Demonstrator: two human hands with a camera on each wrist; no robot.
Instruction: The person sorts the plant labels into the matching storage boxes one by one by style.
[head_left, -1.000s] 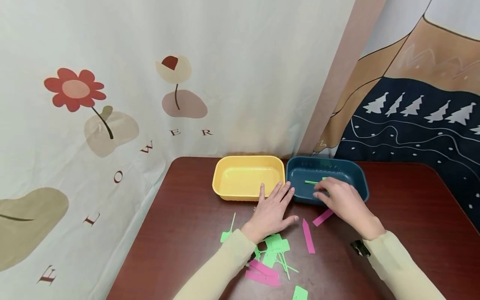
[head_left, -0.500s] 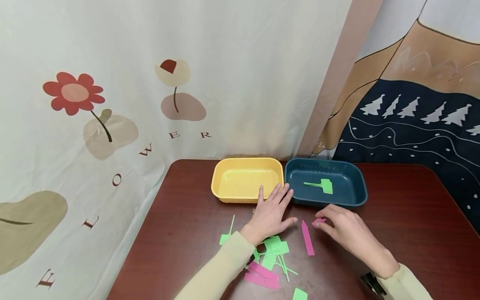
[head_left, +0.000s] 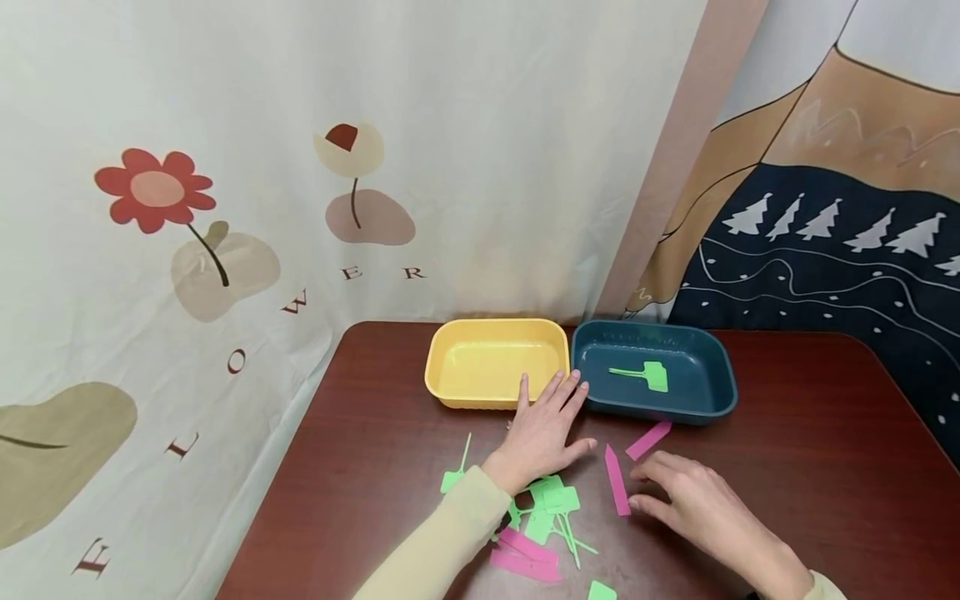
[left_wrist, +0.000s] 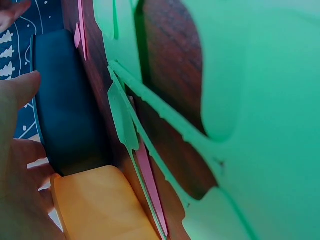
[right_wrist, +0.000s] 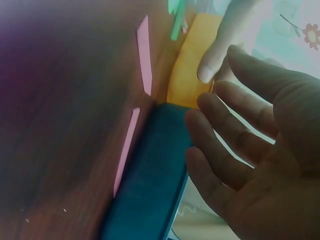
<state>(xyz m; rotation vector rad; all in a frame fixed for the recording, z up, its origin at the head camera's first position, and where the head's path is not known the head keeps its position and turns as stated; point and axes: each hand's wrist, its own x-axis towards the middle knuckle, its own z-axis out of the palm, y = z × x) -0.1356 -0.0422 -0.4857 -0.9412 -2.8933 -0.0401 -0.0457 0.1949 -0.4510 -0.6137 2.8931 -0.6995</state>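
My left hand (head_left: 542, 435) is spread out with straight fingers, its fingertips at the corner where the yellow bin (head_left: 498, 400) meets the dark blue bin (head_left: 697, 387). Loosely curled and holding nothing, my right hand (head_left: 701, 508) hovers just right of a pointed pink plant label (head_left: 617, 482). Another pink plant label (head_left: 648, 440) lies against the blue bin's front. Inside that bin rests a green plant label (head_left: 655, 376) with a square head and thin stem. Beneath my left wrist is a pile of green plant labels (head_left: 551, 498), partly hidden by the sleeve.
Two or more pink labels (head_left: 525, 567) overlap below the pile. A single green label (head_left: 452, 481) lies left of the left wrist, and one more green label (head_left: 602, 591) is cut off at the bottom edge. A printed curtain (head_left: 480, 167) hangs behind the brown table (head_left: 360, 433).
My right hand has come back from the blue bin, passed the pink label in front of it, and moved nearer me. The green label stays in the bin. My left hand has kept still.
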